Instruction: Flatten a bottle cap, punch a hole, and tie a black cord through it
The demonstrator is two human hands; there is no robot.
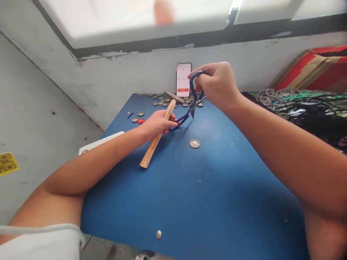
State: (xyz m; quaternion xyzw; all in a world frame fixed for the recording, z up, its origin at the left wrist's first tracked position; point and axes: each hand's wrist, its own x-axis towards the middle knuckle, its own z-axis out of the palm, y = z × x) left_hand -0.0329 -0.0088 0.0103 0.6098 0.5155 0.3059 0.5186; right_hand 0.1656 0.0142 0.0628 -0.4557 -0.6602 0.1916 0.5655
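A hammer (154,150) with a pale wooden handle is in my left hand (159,124), its metal head tilted up and away from me. The same hand also pinches one blue loop of a pair of scissors (191,108). My right hand (217,81) is closed around the other loop, higher up and to the right. Between the hands the scissors are spread, with their dark blades over the table. A flattened, crimped metal bottle cap (194,143) lies on the blue table below the scissors. Near the front edge rests a small pale round piece (158,234).
Several bottle caps (155,103) are scattered at the table's back edge, before a phone (183,81) leaning on the wall. A red cap (141,121) lies left. Dark cords (300,115) and a red carton (311,70) crowd the right. A white object (101,142) edges the left side.
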